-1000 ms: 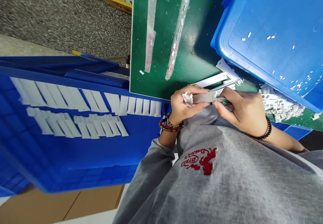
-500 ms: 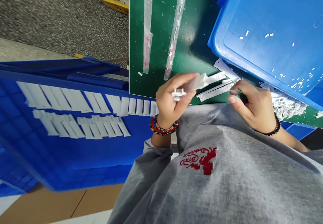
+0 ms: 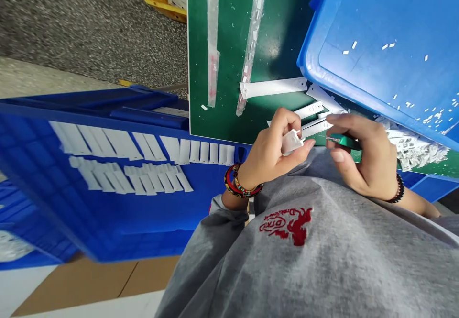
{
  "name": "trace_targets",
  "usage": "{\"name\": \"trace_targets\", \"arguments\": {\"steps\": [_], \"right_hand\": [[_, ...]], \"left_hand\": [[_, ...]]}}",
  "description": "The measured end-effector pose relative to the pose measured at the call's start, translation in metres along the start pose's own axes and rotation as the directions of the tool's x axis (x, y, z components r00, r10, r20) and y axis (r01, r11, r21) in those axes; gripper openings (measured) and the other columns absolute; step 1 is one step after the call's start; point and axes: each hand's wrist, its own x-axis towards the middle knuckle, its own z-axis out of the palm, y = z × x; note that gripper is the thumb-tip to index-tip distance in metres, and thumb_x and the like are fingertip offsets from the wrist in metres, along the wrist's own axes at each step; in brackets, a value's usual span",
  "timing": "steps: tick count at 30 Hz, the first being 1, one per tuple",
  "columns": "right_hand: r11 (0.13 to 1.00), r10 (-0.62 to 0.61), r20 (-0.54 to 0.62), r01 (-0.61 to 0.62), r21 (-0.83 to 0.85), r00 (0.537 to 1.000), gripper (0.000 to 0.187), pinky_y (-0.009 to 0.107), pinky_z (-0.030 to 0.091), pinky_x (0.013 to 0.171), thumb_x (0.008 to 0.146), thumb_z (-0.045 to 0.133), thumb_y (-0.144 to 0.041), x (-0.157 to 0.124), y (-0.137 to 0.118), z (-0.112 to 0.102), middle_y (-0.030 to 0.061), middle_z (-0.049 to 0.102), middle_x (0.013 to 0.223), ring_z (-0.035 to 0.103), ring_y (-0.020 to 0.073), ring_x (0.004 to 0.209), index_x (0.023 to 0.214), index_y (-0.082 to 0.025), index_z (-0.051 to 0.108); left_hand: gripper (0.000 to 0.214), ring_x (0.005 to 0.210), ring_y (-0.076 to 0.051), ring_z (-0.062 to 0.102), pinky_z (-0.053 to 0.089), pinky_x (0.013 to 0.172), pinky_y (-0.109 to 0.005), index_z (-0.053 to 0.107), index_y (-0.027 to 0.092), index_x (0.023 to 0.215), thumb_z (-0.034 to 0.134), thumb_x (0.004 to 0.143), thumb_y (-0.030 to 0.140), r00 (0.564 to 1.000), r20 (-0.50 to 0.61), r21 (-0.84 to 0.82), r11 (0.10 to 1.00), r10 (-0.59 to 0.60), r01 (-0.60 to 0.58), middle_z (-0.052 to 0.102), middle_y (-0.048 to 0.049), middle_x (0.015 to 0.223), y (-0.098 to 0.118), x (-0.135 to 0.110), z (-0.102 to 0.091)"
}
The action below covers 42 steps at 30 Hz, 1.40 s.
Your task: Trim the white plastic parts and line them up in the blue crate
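My left hand is closed in a pinch on a small white plastic piece, just off the green bench's near edge; my right hand grips a green-handled pick. The piece looks light and brittle: I'd hold its thicker middle.

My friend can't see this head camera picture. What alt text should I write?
Two bare hands work over a green board: the left hand pinches a small white plastic piece, and the right hand holds a green-handled tool with a thin metal tip. White strips lie on the board beside a blue bin.
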Motion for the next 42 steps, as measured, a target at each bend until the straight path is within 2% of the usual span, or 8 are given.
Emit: {"name": "trace_targets", "arguments": {"steps": [3,9,18,22,30,35,37,42], "right_hand": [[0.998,-0.048,-0.006,0.048,0.036,0.999,0.025,0.034,0.059,0.068,0.102,0.044,-0.028,0.001,0.0,0.0,0.0049,0.073,0.095,0.071,0.021,0.079,0.123,-0.028,0.058],[0.994,-0.101,0.094,0.097,0.05,0.99,0.016,0.033,0.059,0.073,0.099,0.052,-0.024,0.002,0.004,0.003,0.005,0.073,0.093,0.071,0.0203,0.085,0.111,-0.024,0.063],[0.965,-0.117,0.143,0.079,0.25,0.983,0.016,0.029,0.057,0.073,0.098,0.057,-0.025,0.006,0.004,-0.005,0.0026,0.072,0.093,0.07,0.0163,0.083,0.111,-0.025,0.066],[0.957,-0.106,0.087,0.078,0.28,0.991,0.014,0.031,0.058,0.074,0.095,0.063,-0.023,0.003,0.001,-0.007,0.002,0.072,0.093,0.069,0.0166,0.083,0.109,-0.026,0.067],[0.994,-0.105,-0.128,0.106,0.007,0.986,0.024,0.038,0.056,0.072,0.088,0.071,-0.016,-0.001,-0.001,-0.011,0.0031,0.073,0.096,0.069,0.0224,0.087,0.109,-0.029,0.068],[0.975,-0.121,0.032,0.113,0.19,0.992,0.032,0.035,0.058,0.072,0.088,0.07,-0.013,0.0,-0.004,-0.018,-0.0011,0.071,0.095,0.068,0.0188,0.081,0.114,-0.032,0.068],[0.977,-0.125,0.054,0.114,0.178,0.991,0.033,0.035,0.057,0.072,0.089,0.069,-0.014,-0.001,-0.003,-0.019,-0.0017,0.071,0.095,0.068,0.0185,0.081,0.115,-0.033,0.068],[0.99,-0.107,-0.115,0.116,0.081,0.988,0.03,0.036,0.058,0.072,0.084,0.074,-0.012,0.002,-0.003,-0.021,0.0026,0.073,0.095,0.069,0.0209,0.083,0.11,-0.026,0.069]], "left_hand": [[0.014,0.054,-0.009,0.045,0.04,0.052,-0.024,0.049,0.024,0.091,0.057,0.094,0.035,0.999,0.035,-0.011,1.0,-0.001,0.001,0.05,0.0035,0.071,0.0,0.002,-0.001],[0.013,0.053,-0.01,0.043,0.037,0.052,-0.025,0.048,0.022,0.075,0.055,0.085,0.025,0.992,0.126,0.19,0.98,0.028,-0.052,0.049,0.0037,0.061,0.003,0.002,-0.007],[0.013,0.047,-0.008,0.038,0.033,0.048,-0.023,0.045,0.022,0.068,0.053,0.078,0.016,0.994,0.087,0.198,0.977,0.067,-0.083,0.042,0.0065,0.054,0.008,-0.001,0.002],[0.017,0.045,-0.008,0.037,0.031,0.045,-0.023,0.044,0.022,0.068,0.052,0.083,0.021,0.991,0.054,0.214,0.968,0.122,-0.131,0.042,0.0056,0.053,0.009,-0.004,0.007],[0.015,0.044,-0.009,0.042,0.031,0.045,-0.025,0.048,0.022,0.073,0.05,0.087,0.022,0.987,0.055,0.247,0.955,0.154,-0.163,0.046,0.0053,0.053,0.013,-0.005,0.006],[0.018,0.045,-0.01,0.048,0.033,0.044,-0.025,0.045,0.023,0.072,0.049,0.089,0.026,0.981,0.088,0.252,0.949,0.172,-0.189,0.05,0.0047,0.053,0.015,-0.003,0.005],[0.018,0.046,-0.01,0.05,0.033,0.045,-0.026,0.044,0.023,0.072,0.049,0.089,0.025,0.981,0.086,0.276,0.942,0.175,-0.193,0.051,0.0048,0.054,0.016,-0.003,0.005],[0.014,0.044,-0.009,0.05,0.03,0.042,-0.027,0.045,0.023,0.073,0.048,0.087,0.022,0.967,0.063,0.294,0.921,0.248,-0.255,0.055,0.0051,0.055,0.019,-0.006,0.006]]}}
